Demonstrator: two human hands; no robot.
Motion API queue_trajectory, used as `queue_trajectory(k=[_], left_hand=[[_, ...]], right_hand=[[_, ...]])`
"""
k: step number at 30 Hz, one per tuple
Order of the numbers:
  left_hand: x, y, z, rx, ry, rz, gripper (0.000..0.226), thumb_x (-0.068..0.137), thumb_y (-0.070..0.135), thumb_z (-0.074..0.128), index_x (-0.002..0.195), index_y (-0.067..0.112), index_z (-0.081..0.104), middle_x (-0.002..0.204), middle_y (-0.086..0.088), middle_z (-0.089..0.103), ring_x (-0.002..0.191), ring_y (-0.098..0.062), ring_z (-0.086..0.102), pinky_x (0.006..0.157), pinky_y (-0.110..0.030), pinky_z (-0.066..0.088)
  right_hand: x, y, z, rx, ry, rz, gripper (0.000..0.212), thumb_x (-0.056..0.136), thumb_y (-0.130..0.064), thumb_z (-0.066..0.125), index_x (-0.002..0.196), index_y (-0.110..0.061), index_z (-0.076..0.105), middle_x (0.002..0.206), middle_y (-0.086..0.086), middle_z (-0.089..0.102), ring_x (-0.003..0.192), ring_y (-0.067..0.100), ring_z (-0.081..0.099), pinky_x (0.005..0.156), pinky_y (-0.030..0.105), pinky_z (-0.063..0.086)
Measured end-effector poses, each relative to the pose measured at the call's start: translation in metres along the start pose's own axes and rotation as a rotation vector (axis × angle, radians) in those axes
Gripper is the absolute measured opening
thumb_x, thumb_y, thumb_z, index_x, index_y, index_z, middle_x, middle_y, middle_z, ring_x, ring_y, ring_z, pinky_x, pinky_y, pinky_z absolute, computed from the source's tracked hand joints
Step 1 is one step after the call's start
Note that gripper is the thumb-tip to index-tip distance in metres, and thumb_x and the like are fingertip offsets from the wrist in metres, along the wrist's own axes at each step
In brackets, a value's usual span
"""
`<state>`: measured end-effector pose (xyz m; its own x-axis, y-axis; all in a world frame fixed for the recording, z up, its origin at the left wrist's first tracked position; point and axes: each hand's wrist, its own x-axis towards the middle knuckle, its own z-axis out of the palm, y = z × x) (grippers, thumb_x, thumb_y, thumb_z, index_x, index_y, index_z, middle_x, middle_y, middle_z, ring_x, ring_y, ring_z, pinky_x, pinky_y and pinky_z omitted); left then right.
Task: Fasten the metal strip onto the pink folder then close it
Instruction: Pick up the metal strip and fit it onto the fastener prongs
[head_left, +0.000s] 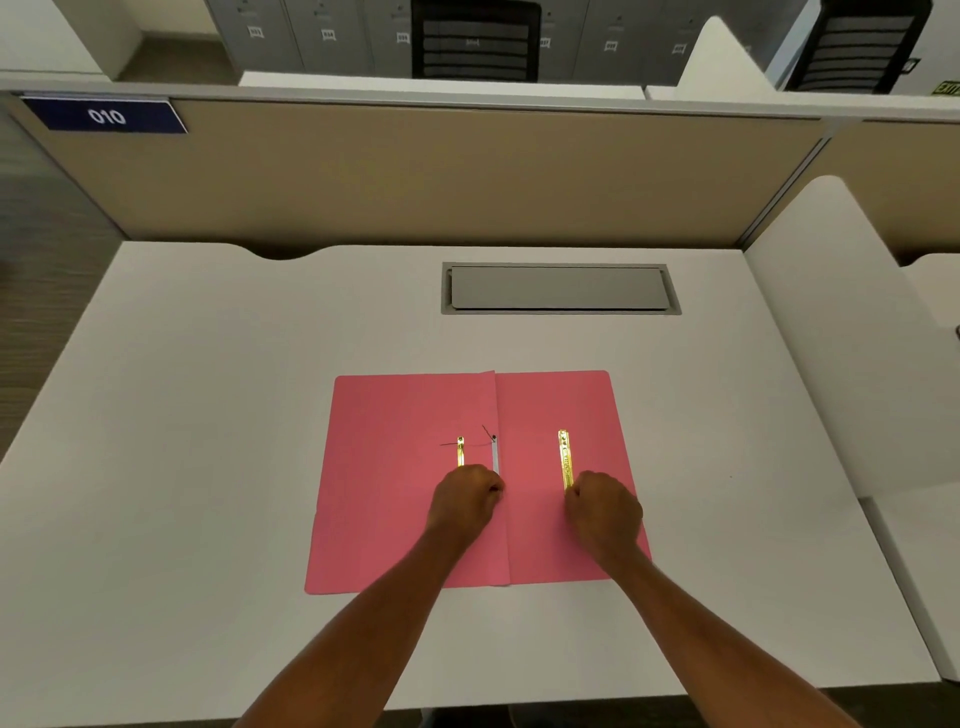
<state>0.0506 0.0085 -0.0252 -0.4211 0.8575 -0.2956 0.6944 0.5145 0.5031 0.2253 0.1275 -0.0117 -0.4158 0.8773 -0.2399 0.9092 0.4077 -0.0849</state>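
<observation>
Head view: the flat pink card folder (415, 483) lies open, centre frame, on the white worktop (208, 415). Your left hand (464, 496) is curled over the short gold prong piece (460, 451); your right hand (602, 506) is fisted on the long gold metal strip (564, 460). You're mid-fastening, I'd say; next, line up the strip's holes with the prongs.

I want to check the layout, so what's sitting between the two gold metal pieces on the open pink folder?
In the head view, between the left gold strip and the right gold strip lies the pink folder's centre fold with a thin white strip and dark string.
</observation>
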Motion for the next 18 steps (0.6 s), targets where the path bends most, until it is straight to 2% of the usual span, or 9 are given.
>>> queue_trajectory(k=[8, 12, 18], left_hand=[[0.001, 0.003, 0.000, -0.022, 0.001, -0.019, 0.029, 0.106, 0.018, 0.059, 0.127, 0.015, 0.080, 0.130, -0.005, 0.078, 0.122, -0.025, 0.070, 0.108, -0.038, 0.055], [-0.001, 0.002, 0.000, -0.049, 0.008, -0.031, 0.028, 0.105, 0.017, 0.060, 0.125, 0.015, 0.081, 0.129, -0.005, 0.079, 0.122, -0.025, 0.071, 0.108, -0.038, 0.055], [-0.002, 0.002, 0.001, -0.138, 0.037, -0.058, 0.026, 0.104, 0.017, 0.064, 0.123, 0.013, 0.082, 0.128, -0.005, 0.080, 0.119, -0.024, 0.073, 0.109, -0.037, 0.056]], right_hand=[[-0.004, -0.004, 0.006, 0.039, -0.005, 0.030, 0.029, 0.103, -0.029, 0.056, 0.107, -0.012, 0.079, 0.098, 0.004, 0.080, 0.090, 0.024, 0.075, 0.074, 0.030, 0.058], [-0.004, -0.001, 0.010, 0.089, -0.007, 0.050, 0.026, 0.100, -0.030, 0.059, 0.104, -0.011, 0.076, 0.097, 0.004, 0.077, 0.088, 0.025, 0.072, 0.065, 0.028, 0.046], [-0.001, 0.005, 0.012, 0.338, -0.080, 0.092, 0.013, 0.097, -0.025, 0.065, 0.089, -0.014, 0.066, 0.083, 0.002, 0.072, 0.070, 0.021, 0.064, 0.058, 0.029, 0.045]])
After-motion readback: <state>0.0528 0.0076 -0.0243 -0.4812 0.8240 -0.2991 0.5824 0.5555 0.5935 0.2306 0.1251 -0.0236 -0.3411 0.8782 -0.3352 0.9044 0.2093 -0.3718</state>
